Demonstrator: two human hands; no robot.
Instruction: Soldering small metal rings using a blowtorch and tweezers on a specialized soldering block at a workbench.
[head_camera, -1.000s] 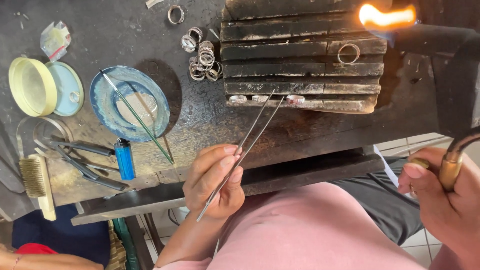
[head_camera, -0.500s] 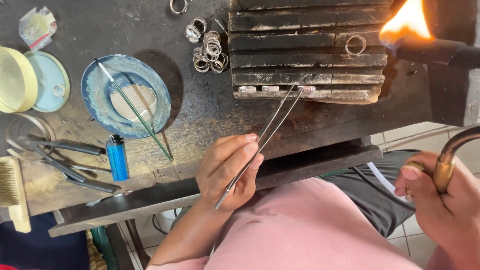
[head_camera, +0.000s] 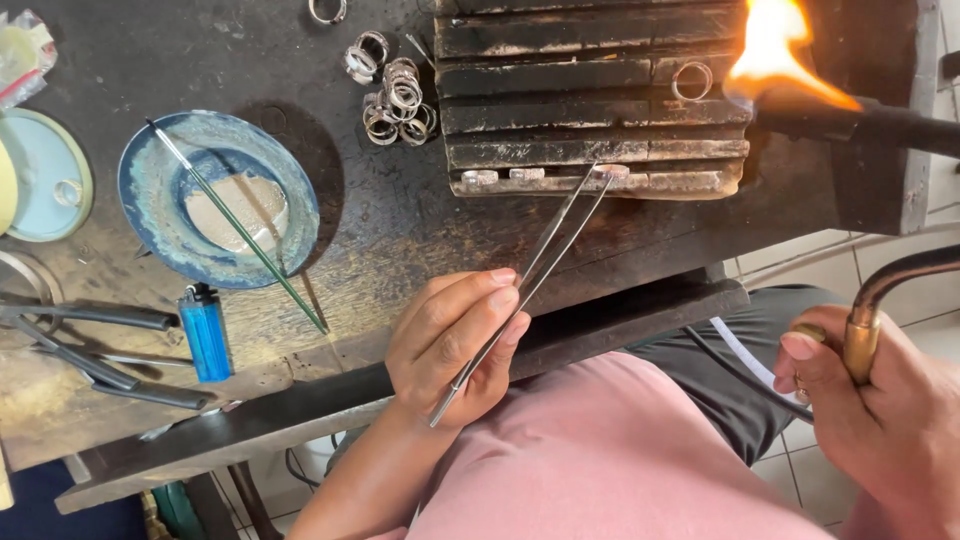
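Around the work, a heap of metal rings (head_camera: 395, 100) lies on the dark bench (head_camera: 380, 220) left of the charred block (head_camera: 595, 95); a blue dish (head_camera: 218, 198) with a thin green rod (head_camera: 240, 228) across it and a blue lighter (head_camera: 206, 335) sit further left; the torch flame (head_camera: 775, 45) burns at the block's upper right; the left hand (head_camera: 455, 345) pinches the long tweezers (head_camera: 525, 285), whose tips touch a small pale piece (head_camera: 608, 172) on the block's front edge, well away from the fingers; the right hand (head_camera: 880, 410) is clenched on the brass torch handle (head_camera: 865, 330).
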